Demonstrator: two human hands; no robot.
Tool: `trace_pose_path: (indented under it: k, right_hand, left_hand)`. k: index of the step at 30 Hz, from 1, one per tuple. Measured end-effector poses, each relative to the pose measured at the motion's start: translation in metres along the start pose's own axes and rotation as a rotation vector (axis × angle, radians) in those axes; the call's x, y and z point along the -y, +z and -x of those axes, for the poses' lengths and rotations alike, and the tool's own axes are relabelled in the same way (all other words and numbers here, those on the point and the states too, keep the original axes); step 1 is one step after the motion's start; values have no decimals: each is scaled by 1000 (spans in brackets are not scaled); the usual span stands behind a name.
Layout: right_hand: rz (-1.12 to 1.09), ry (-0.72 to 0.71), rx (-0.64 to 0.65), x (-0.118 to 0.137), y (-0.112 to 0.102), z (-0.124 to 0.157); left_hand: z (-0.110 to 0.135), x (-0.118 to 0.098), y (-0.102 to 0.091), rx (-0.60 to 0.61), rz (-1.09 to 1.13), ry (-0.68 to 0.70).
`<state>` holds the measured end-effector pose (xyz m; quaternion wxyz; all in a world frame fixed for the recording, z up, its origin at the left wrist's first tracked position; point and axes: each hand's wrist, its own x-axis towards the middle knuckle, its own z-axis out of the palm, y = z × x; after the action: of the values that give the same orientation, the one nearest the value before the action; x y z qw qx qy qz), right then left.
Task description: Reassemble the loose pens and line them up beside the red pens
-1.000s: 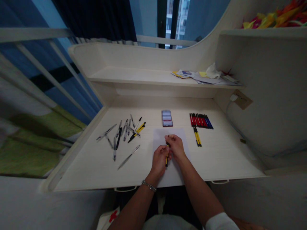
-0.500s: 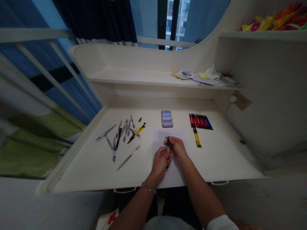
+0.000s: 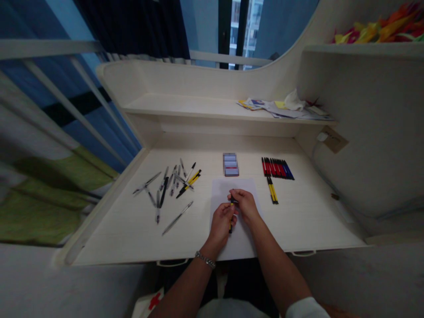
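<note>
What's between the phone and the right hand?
A sliver of desk, then the bare far end of the paper; the head view shows it.

Over white paper [image 3: 236,248] on a pale bench [image 3: 311,216], the left hand [image 3: 221,222] grips a yellow-and-black pen [image 3: 231,228] while fingers of the right hand [image 3: 245,203] pinch its black upper end. Taking the hands as centre, a phone [image 3: 231,164] lies at 12 o'clock, a tidy row of red and blue pens [image 3: 275,168] at 2, a yellow-and-black pair [image 3: 272,191] between 2 and 3, one clear pen [image 3: 178,217] at 9, and a loose heap of pens [image 3: 164,191] at 10.
</note>
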<state>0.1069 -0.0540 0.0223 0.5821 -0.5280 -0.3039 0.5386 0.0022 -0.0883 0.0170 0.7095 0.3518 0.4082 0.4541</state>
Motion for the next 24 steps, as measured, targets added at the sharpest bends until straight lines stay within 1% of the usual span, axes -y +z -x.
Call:
trace_pose_path:
  k: [2,6,7,10,11,14,15,16,19,20,23,24]
  right_hand:
    - [-7,16,26,0,-1,0]
    - [40,-63,-69,0,-2,-1]
    - [35,-62,-58,0,-2,-1]
    - [-4,0,41,1,-2,-2]
    - [5,5,42,0,-2,-2]
    - [82,-61,-59,-1,-2,-4]
    - [95,-78,-70,-2,-2,-4]
    - [87,-76,-55,-2,-2,-4]
    - [22,-1,57,-1,-2,-4]
    - [27,4,57,-1,-2,-3]
    - [109,-50,-31,0,-2,-3]
    - [123,-65,-39,1,-2,-3]
  left_hand:
    - [1,0,0,0,0,-5]
    - [2,0,1,-6,-20,-6]
    - [2,-1,1,-10,-21,-7]
    - [1,0,1,-21,-21,-10]
    - [1,0,0,-21,-20,-9]
    - [0,0,0,-10,-16,-1]
    - [0,0,-1,-5,-11,2]
    - [0,0,-1,-3,-7,5]
    - [0,0,-1,-11,-5,5]
    - [0,0,-1,-15,-9,3]
    - [0,0,-1,-17,-24,3]
    - [1,1,-2,-16,-27,5]
